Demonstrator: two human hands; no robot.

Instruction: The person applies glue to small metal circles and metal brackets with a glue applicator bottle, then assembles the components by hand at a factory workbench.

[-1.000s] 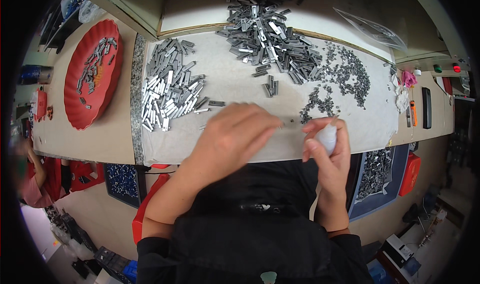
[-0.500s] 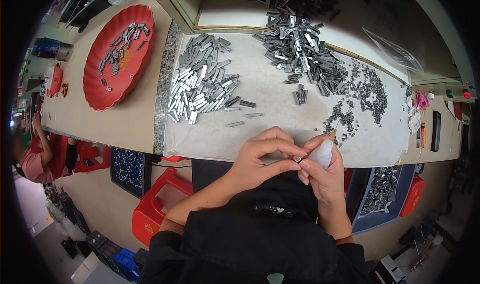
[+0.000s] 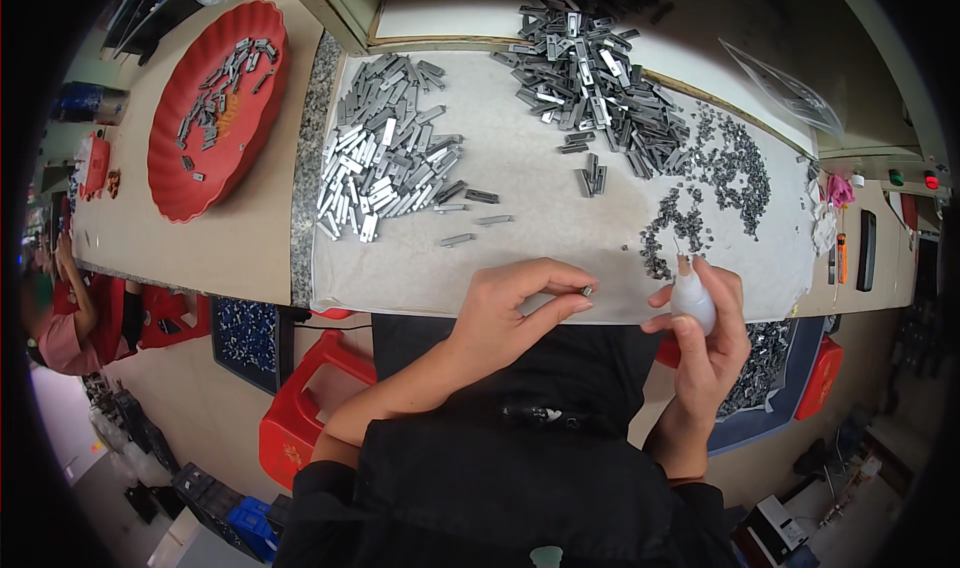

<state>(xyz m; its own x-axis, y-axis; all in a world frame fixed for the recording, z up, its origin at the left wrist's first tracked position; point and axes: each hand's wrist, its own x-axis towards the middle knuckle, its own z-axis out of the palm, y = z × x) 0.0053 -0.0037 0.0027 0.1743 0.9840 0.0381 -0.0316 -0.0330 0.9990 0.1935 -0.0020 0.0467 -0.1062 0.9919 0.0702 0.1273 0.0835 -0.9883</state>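
My left hand (image 3: 500, 308) is closed in a pinch at the table's front edge. Between its thumb and forefinger sits a small metal piece (image 3: 587, 290), largely covered by the fingertips. My right hand (image 3: 715, 353) grips a white squeeze bottle (image 3: 693, 305) with a thin needle tip pointing up and away. Just beyond that tip lie scattered tiny metal parts (image 3: 740, 183). Farther back is a heap of dark oblong metal pieces (image 3: 590, 83). To the left spreads a pile of lighter, silvery oblong pieces (image 3: 390, 158), with a few loose ones beside it. White paper (image 3: 540, 238) covers the tabletop.
A red scalloped tray (image 3: 250, 148) with metal pieces stands at the left. Below the table are a red stool (image 3: 290, 423) and bins of parts (image 3: 248, 338). A shelf frame borders the back. An orange cutter (image 3: 841, 258) lies far right. Another person sits far left.
My hands have moved apart: the right has shifted rightward with the bottle, its tip now away from the left hand. The left still pinches the small piece. The whole view has shifted slightly.
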